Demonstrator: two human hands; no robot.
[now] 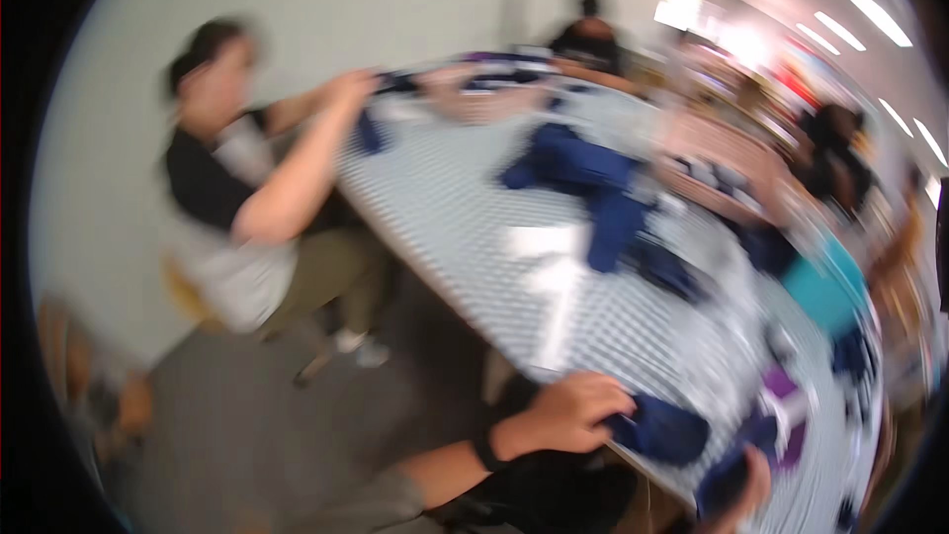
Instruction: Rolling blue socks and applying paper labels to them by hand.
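The whole picture is smeared by motion. My left hand (573,411), with a dark band at the wrist, is closed at the table's near edge on a dark navy fabric piece (668,430), its fingertips at the piece's left end. Low at the right, my right hand (749,496) shows only in part, its fingers against a second navy fabric piece (725,475); it seems to grip it. Beside that lies a purple and white item (785,417). The exact kind of fabric article cannot be made out.
A patterned light cloth covers the table (435,178). Farther back lie navy fabric pieces (573,160), clear plastic (717,321), a pink basket (720,160) and a teal container (826,282). A seated person (232,178) works at the left edge; others sit beyond.
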